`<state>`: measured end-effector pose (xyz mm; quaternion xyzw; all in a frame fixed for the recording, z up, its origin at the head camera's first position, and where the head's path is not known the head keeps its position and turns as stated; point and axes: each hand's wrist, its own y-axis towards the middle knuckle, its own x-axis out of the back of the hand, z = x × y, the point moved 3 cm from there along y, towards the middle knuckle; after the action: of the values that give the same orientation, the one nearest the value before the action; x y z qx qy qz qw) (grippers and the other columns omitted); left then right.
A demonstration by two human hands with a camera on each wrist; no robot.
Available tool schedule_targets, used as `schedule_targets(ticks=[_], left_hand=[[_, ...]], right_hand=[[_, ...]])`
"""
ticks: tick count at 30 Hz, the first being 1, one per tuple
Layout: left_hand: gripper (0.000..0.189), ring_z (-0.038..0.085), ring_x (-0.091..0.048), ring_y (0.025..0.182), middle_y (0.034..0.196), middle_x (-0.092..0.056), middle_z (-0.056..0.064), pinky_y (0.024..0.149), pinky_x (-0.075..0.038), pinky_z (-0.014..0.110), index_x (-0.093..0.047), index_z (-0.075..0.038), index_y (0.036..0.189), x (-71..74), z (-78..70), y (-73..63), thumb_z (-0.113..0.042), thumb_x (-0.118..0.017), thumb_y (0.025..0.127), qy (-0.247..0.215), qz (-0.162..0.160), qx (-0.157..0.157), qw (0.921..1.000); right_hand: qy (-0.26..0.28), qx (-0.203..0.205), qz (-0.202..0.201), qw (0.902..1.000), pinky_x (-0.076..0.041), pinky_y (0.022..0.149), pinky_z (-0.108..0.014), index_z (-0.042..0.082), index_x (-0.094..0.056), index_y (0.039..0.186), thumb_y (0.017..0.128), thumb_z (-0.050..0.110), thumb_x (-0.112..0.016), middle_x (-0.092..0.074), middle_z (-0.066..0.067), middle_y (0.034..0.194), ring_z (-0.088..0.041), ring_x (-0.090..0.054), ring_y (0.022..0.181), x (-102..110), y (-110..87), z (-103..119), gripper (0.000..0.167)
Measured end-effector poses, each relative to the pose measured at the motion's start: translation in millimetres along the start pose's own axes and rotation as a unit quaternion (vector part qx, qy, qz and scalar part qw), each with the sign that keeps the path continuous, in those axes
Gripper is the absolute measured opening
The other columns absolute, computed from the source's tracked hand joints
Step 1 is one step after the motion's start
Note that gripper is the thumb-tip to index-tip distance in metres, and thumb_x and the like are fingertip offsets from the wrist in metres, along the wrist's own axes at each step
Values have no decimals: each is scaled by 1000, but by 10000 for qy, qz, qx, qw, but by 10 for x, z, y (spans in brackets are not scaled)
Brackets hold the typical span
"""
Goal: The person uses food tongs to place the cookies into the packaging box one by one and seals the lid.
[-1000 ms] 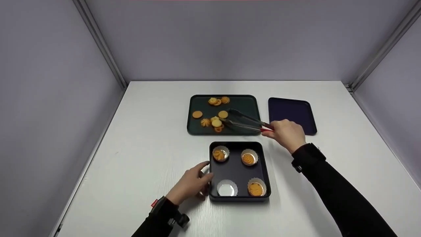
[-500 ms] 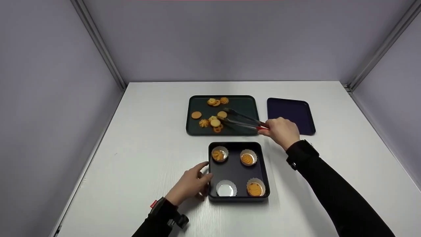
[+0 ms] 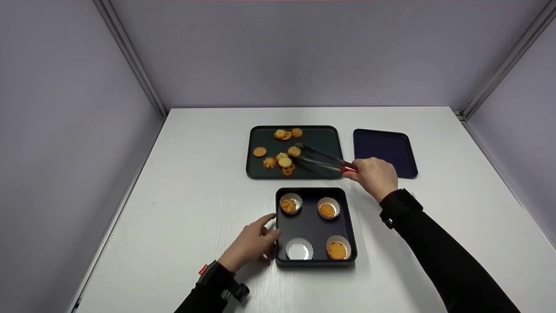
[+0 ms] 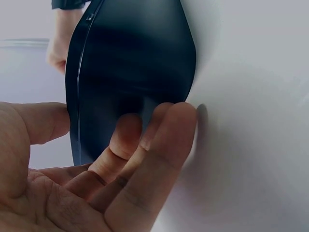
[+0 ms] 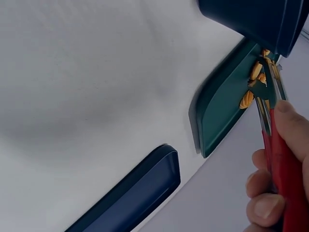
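Note:
In the head view my right hand grips red-handled metal tongs. The tongs' tips lie on either side of a round flat cookie on the green tray. My left hand holds the left side of a dark square baking pan, thumb at the rim and fingers against the outer wall in the left wrist view. In the pan stand two paper cups with swirled cookies, one with a speckled cookie, and a white paper cup with nothing in it.
Several more cookies lie on the green tray, some overlapping. A dark blue tray sits right of it, partly behind the right hand. Grey panels wall in the white table at the back and sides.
The tongs have moved slightly left, and their tips have closed in around the round flat cookie, which now looks a little tilted. The left hand and the pan have stayed put.

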<state>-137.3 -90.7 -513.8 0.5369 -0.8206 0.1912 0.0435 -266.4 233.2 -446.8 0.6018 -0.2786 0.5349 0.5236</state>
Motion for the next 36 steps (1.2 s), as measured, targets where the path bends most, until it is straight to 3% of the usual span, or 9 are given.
schedule_targets(ticks=[8,19,28,35,36], left_hand=[[64,27,-70,64,91,-67,18,53,-62,42,-34,-9,160,-1,5,-3,-27,-60,104,35,-47,-22,10000],[63,21,-68,60,90,-69,16,51,-62,41,-35,-7,159,11,7,-24,-27,-60,104,59,-71,-59,9999],[61,23,-68,62,90,-68,16,52,-62,42,-36,-9,159,-1,-2,-11,-27,-59,105,74,-68,-73,9999],[62,25,-69,64,89,-67,17,53,-63,42,-35,-11,159,0,-18,-21,-27,-59,105,-16,4,-32,10000],[61,26,-69,65,90,-67,17,53,-63,43,-35,-11,159,2,-21,-21,-28,-59,105,-25,13,-14,10000]], right_hand=[[39,134,-331,9994,-48,49,-47,9,-72,83,85,39,-81,-69,-9,71,-30,-62,59,35,-108,-70,32],[-68,690,-985,9927,-47,45,-46,11,-69,87,82,39,-83,-69,-6,73,-30,-62,56,201,-306,-152,32],[-5,1478,-1431,9786,-40,40,-34,12,-70,88,77,37,-86,-64,-2,67,-17,-53,50,418,-516,-211,32],[308,2033,-1696,9638,-47,42,-36,13,-78,96,91,61,-61,-73,-2,76,-17,-63,54,580,-708,-333,51],[346,2101,-1712,9620,-48,43,-36,13,-79,97,90,58,-66,-74,-2,77,-17,-64,55,602,-730,-352,48]])
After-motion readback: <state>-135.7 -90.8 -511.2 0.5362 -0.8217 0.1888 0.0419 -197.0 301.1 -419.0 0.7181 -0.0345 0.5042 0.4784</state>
